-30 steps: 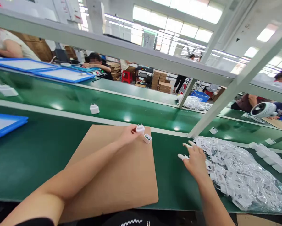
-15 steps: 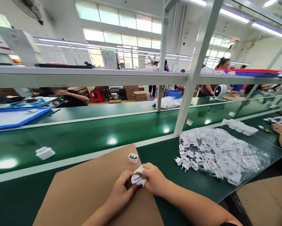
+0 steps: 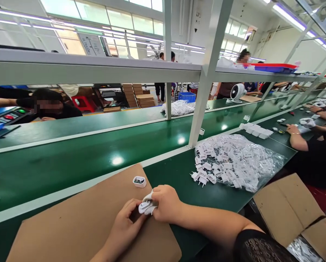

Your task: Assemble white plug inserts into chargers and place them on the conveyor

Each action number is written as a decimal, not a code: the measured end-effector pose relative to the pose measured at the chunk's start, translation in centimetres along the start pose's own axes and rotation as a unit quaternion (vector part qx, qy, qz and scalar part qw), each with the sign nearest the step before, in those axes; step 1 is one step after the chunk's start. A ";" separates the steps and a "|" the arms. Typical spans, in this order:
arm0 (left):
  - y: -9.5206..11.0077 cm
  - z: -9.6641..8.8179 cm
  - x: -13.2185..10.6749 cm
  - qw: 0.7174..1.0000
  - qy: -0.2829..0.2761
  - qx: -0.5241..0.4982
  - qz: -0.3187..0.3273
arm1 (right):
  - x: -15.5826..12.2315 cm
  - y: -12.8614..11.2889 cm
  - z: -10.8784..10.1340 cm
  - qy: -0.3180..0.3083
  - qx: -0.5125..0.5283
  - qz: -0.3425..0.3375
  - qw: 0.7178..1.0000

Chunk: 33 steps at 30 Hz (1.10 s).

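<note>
Over the brown cardboard sheet [image 3: 78,218], both hands meet at a small white charger piece [image 3: 144,208]. My left hand [image 3: 124,222] pinches its left side between thumb and fingertips. My right hand [image 3: 166,203], with white covers on the thumb and forefinger, grips it from the right. The fingers hide much of the piece. Just beyond them, an open white charger housing [image 3: 139,182] stands on the cardboard with a green circuit board visible inside. To the right, a heap of white plug parts [image 3: 228,163] spills from a clear plastic bag.
A green conveyor belt [image 3: 78,149] runs behind the cardboard, with a metal post [image 3: 202,98] at its near edge. White housings [image 3: 255,130] stand in a row beyond the bag. At right are a co-worker's arm [image 3: 299,140] and an open carton [image 3: 285,207].
My view has turned to the right, so the scene sits further left. Both hands stay on the charger piece, with little change in their grip.
</note>
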<state>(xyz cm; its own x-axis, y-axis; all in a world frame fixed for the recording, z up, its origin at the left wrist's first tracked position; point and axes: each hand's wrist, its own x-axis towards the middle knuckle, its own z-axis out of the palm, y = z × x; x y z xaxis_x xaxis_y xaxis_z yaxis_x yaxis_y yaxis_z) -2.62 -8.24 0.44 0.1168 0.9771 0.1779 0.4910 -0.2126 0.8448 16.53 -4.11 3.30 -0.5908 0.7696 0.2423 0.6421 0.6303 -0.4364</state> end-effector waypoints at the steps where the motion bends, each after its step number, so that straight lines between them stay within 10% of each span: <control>1: -0.3 0.1 -0.1 1.000 0.009 0.003 0.004 | -0.1 0.1 0.3 0.008 0.011 0.014 1.000; 13: -1.5 0.7 -1.3 0.981 0.074 -0.151 -0.093 | 0.0 1.1 2.4 0.104 0.432 0.071 0.893; 19: -0.1 0.1 -1.7 0.918 0.055 -0.331 -0.210 | -0.3 0.6 0.7 0.075 0.322 -0.125 0.936; 33: -0.1 0.8 -2.6 0.870 0.027 -0.446 -0.207 | -0.6 1.0 2.5 0.140 0.136 -0.144 0.970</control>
<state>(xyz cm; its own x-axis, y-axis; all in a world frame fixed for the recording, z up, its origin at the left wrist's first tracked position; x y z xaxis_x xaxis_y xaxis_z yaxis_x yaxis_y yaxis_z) -2.29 -10.75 -0.50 0.0368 0.9722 -0.2314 -0.3872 0.2273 0.8935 16.31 -4.22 0.55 -0.5459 0.5865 0.5984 0.2949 0.8030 -0.5179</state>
